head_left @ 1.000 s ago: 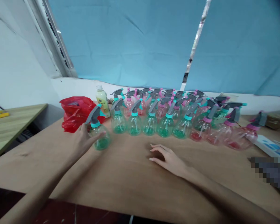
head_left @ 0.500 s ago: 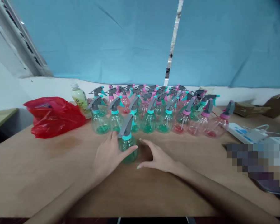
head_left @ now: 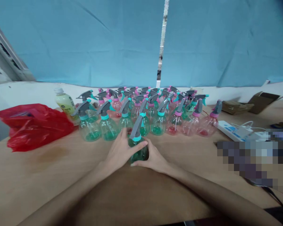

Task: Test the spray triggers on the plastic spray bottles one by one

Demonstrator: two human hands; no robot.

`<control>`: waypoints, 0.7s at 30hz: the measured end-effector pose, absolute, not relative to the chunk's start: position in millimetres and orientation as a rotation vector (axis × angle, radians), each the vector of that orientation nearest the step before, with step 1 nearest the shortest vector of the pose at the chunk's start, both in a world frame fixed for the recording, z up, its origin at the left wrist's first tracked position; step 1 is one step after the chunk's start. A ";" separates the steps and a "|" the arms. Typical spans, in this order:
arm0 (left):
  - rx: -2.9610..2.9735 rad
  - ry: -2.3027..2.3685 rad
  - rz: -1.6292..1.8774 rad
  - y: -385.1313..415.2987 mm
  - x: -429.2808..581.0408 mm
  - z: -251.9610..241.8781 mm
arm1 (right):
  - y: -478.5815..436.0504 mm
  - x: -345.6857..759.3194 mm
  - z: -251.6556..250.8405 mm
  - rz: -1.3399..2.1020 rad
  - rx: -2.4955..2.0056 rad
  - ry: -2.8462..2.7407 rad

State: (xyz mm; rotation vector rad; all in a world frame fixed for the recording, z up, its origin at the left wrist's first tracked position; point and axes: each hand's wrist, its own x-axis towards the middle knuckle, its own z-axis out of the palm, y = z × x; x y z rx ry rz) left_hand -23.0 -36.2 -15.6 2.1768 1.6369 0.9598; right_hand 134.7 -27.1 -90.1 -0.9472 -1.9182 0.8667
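A clear green spray bottle [head_left: 138, 154] with a turquoise collar and grey trigger head stands upright on the wooden table, in front of the other bottles. My left hand [head_left: 121, 147] is wrapped round its left side, thumb across the front. From the right, my right hand [head_left: 155, 158] curves round the lower body with its thumb low at the front. Both hands hide parts of the bottle. Just behind stands a row of similar bottles, some green like this spray bottle [head_left: 109, 128], others pink like this spray bottle [head_left: 175, 124].
A red plastic bag [head_left: 35, 125] lies at the left, beside a drink bottle [head_left: 66, 103] with a pale label. On the right are a white power strip [head_left: 235, 130] with cables, a blurred-out dark object [head_left: 242, 160] and an opened cardboard box [head_left: 261, 102]. Blue cloth [head_left: 96, 47] covers the wall behind.
My right hand has closed in on the front green spray bottle, where a gap showed before. My left hand stays round it. The view has turned slightly right.
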 end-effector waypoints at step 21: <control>1.935 1.141 1.187 -4.1 -4.7 -12.0 | -16.5 161.2 -93.9 0.786 -1.014 -2.213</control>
